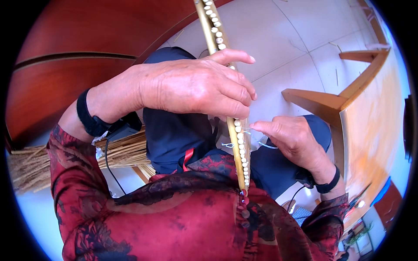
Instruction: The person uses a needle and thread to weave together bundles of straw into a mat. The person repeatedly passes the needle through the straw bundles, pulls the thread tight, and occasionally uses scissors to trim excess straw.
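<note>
A long, narrow panel of pale stalks (241, 148) stands edge-on between my knees, its lower end against my shirt. Its round cut ends run in a row beside a yellowish stalk. My left hand (200, 89) lies across the panel's middle, fingers curled over it and the index finger stretched out; the fingertips are partly hidden. On the right of the panel, my right hand (294, 137) is closed in a pinch by the row of ends. A thin needle-like line shows at its fingertips, and a whitish thread (264, 144) loops beside them. Another bit of thread pokes out on the panel's left.
A bundle of dry stalks (124, 150) lies at the left, below a red wooden furniture panel (87, 35). At the right stands a light wooden table or bench (370, 130) with angled legs. Stalk scraps lie on the tiled floor (278, 48). Both wrists wear black straps with cables.
</note>
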`<state>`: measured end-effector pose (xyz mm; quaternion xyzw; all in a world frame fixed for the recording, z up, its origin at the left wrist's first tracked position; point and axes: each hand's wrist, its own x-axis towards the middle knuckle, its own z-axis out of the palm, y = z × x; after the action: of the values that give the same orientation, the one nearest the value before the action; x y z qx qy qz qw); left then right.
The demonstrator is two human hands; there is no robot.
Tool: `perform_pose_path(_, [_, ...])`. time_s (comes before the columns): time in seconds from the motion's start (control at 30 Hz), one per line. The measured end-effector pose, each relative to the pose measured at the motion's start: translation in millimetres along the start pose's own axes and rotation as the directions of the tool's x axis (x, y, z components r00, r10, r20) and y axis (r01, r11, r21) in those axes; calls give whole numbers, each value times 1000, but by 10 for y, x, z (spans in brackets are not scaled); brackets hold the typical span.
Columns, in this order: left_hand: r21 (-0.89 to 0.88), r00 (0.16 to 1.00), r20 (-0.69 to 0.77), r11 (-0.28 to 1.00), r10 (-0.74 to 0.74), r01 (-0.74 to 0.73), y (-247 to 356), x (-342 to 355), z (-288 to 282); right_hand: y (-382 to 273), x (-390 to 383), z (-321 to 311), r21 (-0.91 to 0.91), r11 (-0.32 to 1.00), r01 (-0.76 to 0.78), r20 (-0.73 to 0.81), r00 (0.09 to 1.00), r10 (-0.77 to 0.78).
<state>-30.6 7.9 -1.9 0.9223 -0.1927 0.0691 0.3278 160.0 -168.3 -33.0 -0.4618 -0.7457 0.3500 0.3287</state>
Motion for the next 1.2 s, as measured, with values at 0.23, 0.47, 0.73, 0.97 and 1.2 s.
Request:
perform_pose_path(0.23, [-10, 1000, -8, 1000, 12, -12, -51, 97, -7, 12, 8, -194, -137, 991, 5, 108, 994, 10])
perform_pose_path(0.47, [-31, 998, 32, 998, 57, -56, -69, 49, 9, 0, 22, -85, -132, 991, 5, 65, 998, 3])
perform_pose_path(0.73, [9, 998, 34, 998, 61, -62, -36, -29, 24, -12, 106, -53, -189, 981, 53, 76, 996, -39])
perform_pose_path(0.97, [10, 996, -10, 996, 85, -85, -42, -39, 35, -64, 172, -31, -211, 974, 84, 76, 995, -69])
perform_pose_path(1.2, [-38, 994, -46, 994, 101, -103, -58, -49, 69, -99, 197, -36, -196, 979, 57, 101, 994, -37])
